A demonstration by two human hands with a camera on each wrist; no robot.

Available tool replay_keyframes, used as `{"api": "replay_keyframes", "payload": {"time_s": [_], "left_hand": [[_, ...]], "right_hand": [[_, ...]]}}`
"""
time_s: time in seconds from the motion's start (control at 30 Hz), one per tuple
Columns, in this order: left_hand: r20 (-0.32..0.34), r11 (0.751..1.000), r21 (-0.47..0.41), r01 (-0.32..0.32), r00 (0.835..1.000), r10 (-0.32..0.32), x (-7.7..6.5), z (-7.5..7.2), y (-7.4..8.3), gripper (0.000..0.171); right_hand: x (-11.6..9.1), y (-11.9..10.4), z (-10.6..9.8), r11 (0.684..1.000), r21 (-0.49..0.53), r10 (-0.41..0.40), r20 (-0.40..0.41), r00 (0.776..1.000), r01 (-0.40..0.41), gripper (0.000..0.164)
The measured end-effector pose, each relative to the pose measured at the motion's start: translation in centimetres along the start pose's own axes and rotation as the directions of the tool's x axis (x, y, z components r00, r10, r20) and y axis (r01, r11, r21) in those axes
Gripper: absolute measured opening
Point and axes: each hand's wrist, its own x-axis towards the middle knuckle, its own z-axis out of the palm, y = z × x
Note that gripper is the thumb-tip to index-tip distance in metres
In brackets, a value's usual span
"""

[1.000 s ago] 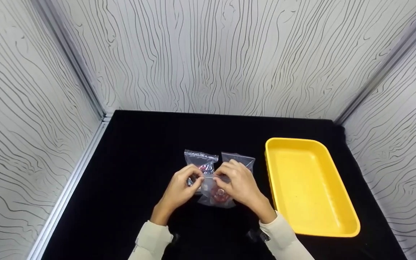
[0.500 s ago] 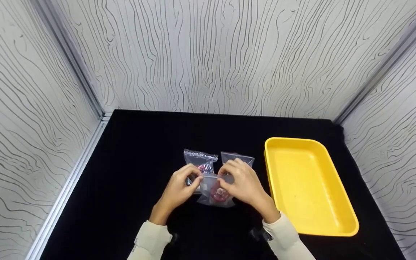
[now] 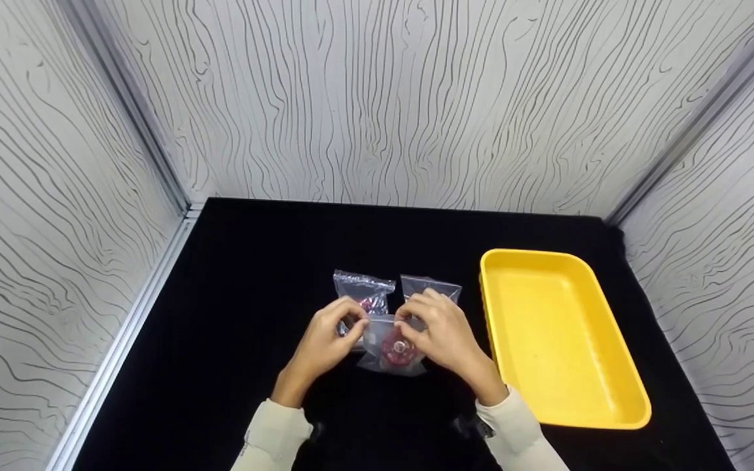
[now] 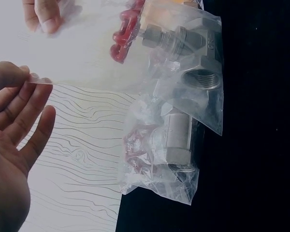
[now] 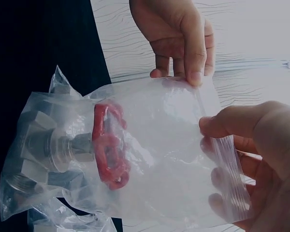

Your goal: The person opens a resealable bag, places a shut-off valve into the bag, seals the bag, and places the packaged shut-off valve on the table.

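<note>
Barely shifting since before, both hands are pinching the clear bag (image 3: pixel 390 343): left hand (image 3: pixel 324 343) gripping its left corner, right hand (image 3: pixel 439 333) its zip edge.

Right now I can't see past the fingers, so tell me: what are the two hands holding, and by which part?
Both the left hand and right hand pinch the clear bag holding a red-handled valve by its zip-seal top edge.

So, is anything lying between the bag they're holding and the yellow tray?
Nothing visible: both hands, left and right, pinch the valve bag, and only bare black mat separates it from the yellow tray beside it.
</note>
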Motion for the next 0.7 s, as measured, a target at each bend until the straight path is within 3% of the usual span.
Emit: {"api": "replay_keyframes", "payload": {"time_s": [0.4, 0.7], "left_hand": [[-0.014, 1.000, 0.013, 0.003, 1.000, -0.003, 0.0, -0.1, -0.2, 0.009], [-0.017, 1.000, 0.013, 0.000, 1.000, 0.000, 0.0, 0.0, 0.0, 0.011]], "right_hand": [[-0.7, 0.8, -0.4, 0.994, 0.045, 0.097, 0.024, 0.995, -0.098, 0.020], [-1.1, 1.4, 0.0, 0.999, 0.038, -0.009, -0.073, 0.997, 0.012, 0.020]]}}
